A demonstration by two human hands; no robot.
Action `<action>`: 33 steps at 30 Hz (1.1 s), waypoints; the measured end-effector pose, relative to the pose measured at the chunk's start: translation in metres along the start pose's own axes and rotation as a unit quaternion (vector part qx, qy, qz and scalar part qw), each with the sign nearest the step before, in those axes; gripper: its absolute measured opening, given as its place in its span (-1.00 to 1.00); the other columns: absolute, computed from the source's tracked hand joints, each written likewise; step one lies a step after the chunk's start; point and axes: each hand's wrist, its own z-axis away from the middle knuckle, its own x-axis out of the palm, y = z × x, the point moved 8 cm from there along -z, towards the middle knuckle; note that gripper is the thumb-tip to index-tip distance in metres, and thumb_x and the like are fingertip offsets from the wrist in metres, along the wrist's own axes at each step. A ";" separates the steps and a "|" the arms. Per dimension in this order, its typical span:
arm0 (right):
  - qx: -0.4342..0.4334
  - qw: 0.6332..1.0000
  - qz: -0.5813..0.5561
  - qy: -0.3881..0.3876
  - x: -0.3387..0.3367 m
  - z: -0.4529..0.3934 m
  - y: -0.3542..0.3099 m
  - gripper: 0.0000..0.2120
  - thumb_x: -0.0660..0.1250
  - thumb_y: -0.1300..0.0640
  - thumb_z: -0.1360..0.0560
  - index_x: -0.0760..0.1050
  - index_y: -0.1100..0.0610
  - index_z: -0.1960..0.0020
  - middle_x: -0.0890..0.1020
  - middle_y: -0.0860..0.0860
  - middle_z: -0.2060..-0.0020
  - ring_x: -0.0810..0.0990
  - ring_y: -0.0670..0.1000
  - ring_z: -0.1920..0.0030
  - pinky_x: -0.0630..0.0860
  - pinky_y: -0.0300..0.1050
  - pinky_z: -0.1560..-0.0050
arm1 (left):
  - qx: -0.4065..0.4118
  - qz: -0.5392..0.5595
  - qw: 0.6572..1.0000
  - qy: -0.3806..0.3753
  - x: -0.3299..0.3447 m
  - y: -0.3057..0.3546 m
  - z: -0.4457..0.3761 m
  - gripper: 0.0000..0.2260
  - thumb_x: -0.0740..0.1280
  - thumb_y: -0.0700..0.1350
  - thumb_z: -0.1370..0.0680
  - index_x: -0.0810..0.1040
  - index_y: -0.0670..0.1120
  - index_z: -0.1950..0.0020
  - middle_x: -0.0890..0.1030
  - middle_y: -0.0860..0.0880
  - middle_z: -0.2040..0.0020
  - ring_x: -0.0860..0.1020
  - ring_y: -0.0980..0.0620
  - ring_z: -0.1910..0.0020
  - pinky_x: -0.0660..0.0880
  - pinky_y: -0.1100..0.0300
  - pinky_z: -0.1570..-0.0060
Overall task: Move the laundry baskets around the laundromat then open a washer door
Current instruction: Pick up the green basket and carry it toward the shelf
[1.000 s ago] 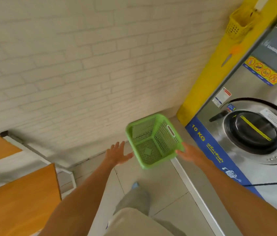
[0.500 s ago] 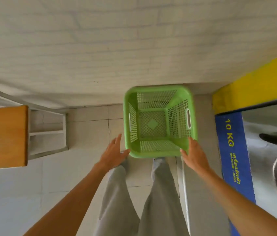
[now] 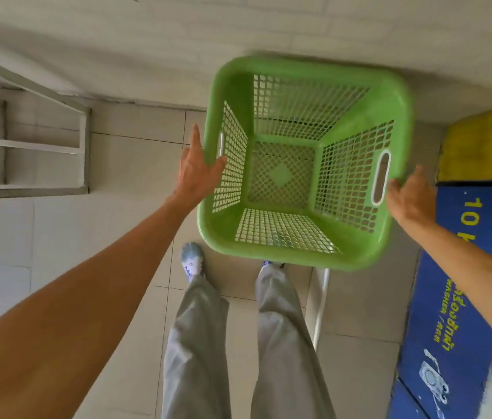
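Green perforated plastic laundry basket (image 3: 305,252) between both hands; left hand (image 3: 195,173) and right hand (image 3: 409,198) each clasp a side rim.

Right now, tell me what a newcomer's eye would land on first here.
The bright green laundry basket dominates the upper middle, empty, its mesh bottom showing. The left hand and right hand are at its two sides near the handle slots. At far right, a blue washer panel marked in yellow sits below a yellow block.

A laundromat: tiled floor (image 3: 57,237), blue "10 KG" washer panel (image 3: 462,267), green laundry basket (image 3: 299,246).
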 end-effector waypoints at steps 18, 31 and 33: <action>-0.320 0.922 -0.132 -0.173 -0.122 0.379 -0.333 -0.66 0.19 -0.04 -0.61 0.56 0.16 -0.19 0.64 0.15 0.02 0.55 0.11 0.08 0.40 -0.09 0.11 | -0.147 0.318 0.851 0.391 -0.408 -0.117 0.472 -0.52 0.34 -0.22 -0.57 0.43 0.02 -0.49 0.58 0.04 0.21 0.59 0.26 0.42 0.53 0.36 0.45; -0.523 0.775 -0.117 -0.335 0.019 0.761 -0.564 -0.77 0.35 -0.07 -0.50 0.62 0.01 -0.08 0.67 -0.03 0.19 0.58 -0.02 0.20 0.52 -0.09 0.17 | -0.189 0.414 0.640 0.619 -0.530 -0.353 0.750 -0.54 0.32 -0.19 -0.60 0.41 0.03 -0.50 0.62 -0.02 0.05 0.69 0.14 0.31 0.62 0.32 0.35; -0.536 0.761 -0.115 -0.347 0.035 0.799 -0.588 -0.75 0.35 -0.04 -0.51 0.62 0.05 -0.11 0.67 -0.01 0.17 0.59 -0.02 0.21 0.53 -0.13 0.22 | -0.185 0.415 0.627 0.633 -0.553 -0.376 0.764 -0.54 0.33 -0.19 -0.60 0.42 0.03 -0.50 0.62 0.01 0.07 0.68 0.17 0.32 0.63 0.29 0.32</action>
